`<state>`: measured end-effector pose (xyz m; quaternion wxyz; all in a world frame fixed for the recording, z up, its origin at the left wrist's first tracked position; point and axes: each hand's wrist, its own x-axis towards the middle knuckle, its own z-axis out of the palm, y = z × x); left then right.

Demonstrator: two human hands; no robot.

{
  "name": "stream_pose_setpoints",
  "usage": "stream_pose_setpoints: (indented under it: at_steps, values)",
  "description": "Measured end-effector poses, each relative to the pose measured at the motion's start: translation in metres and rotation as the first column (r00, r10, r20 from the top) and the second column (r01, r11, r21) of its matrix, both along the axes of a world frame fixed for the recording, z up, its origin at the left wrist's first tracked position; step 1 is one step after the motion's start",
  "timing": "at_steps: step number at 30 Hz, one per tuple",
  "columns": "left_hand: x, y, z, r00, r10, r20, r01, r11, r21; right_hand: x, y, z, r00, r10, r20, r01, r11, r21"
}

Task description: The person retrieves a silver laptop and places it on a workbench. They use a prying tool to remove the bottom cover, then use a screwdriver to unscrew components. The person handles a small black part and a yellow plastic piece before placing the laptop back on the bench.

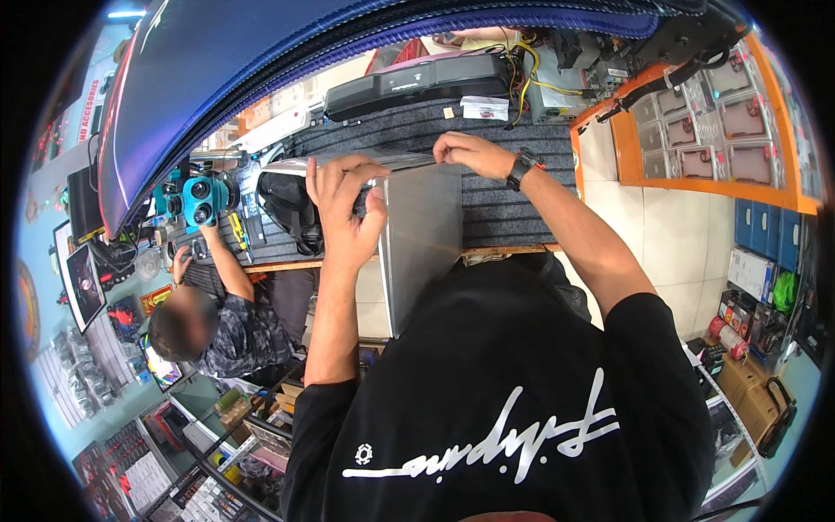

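A silver-grey laptop (422, 244) is held on edge over the front of a counter covered with a dark ribbed mat (513, 139). My left hand (344, 204) grips its left edge, fingers wrapped around the side. My right hand (465, 152), with a black watch on the wrist, pinches the laptop's top edge. The lower part of the laptop hangs down against my black shirt.
A long black device (417, 83) and a small white box (484, 107) lie at the far side of the mat. A black bag (283, 204) sits left of the laptop. Another person (226, 322) sits at the left. Orange shelving (704, 139) stands to the right.
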<state>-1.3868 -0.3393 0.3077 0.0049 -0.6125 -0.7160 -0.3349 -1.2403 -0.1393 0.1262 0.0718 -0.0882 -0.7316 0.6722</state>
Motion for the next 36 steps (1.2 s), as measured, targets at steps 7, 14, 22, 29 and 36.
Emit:
stream_pose_setpoints:
  at_steps: [7,14,22,29,36]
  values:
    - [0.001,-0.007,0.002,1.0,0.002,0.01,-0.003,1.0,0.01,-0.033,-0.015,-0.026,0.993,-0.068,-0.101,0.04,0.966,-0.257]
    - [-0.004,-0.014,0.0,0.999,0.009,0.039,-0.01,0.999,0.033,-0.029,-0.021,-0.059,0.978,-0.204,-0.042,0.198,0.973,-0.116]
    - [-0.003,-0.012,0.002,0.999,0.017,0.047,-0.018,0.999,0.031,-0.026,-0.027,-0.072,0.951,-0.31,0.002,0.31,0.95,-0.04]
    - [-0.006,0.011,-0.001,1.0,-0.013,0.014,0.013,1.0,0.015,0.001,-0.011,-0.051,0.862,-0.502,-0.077,0.507,0.857,0.09]
    - [0.01,0.044,-0.012,0.999,-0.024,-0.036,0.024,1.0,0.005,0.056,-0.073,0.154,0.951,-0.305,-0.04,0.308,0.944,0.119]
